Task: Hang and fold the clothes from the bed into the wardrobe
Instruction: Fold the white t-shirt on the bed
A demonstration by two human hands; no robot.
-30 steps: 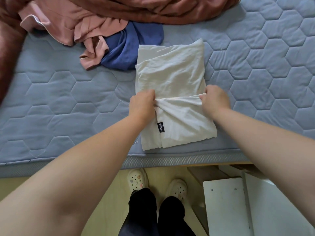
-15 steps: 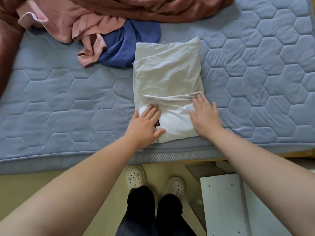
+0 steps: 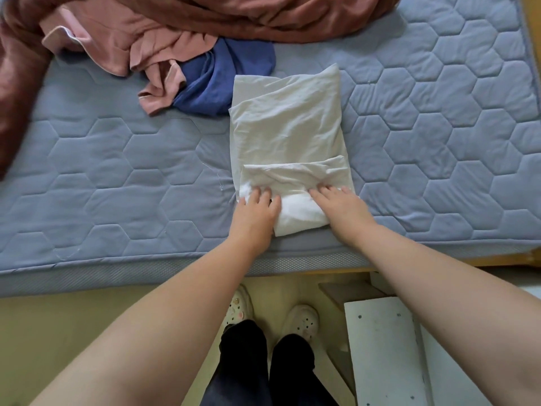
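Fingers [image 3: 257,196] of the left hand [image 3: 255,216] lie straight and released, pressing flat on the near left part of a folded white garment [image 3: 287,127]. The right hand [image 3: 344,210] does the same on the near right part, its fingers spread, grasping nothing. The garment lies on the bed [image 3: 117,171], near the bed's front edge. Its near end is turned up over the rest, and the edge of that fold runs just beyond the fingertips. Between the two hands a strip of the fold shows. Well beyond the fingers, to their left, a blue garment [image 3: 222,80] touches the white garment's far left corner, and a crumpled pink garment [image 3: 140,45] lies partly over the blue one. A brown blanket [image 3: 263,16] is bunched along the far side. Behind the wrists, below the bed's edge, two pale shoes [image 3: 301,320] stand on the floor [image 3: 58,332] beside a white board [image 3: 380,347].
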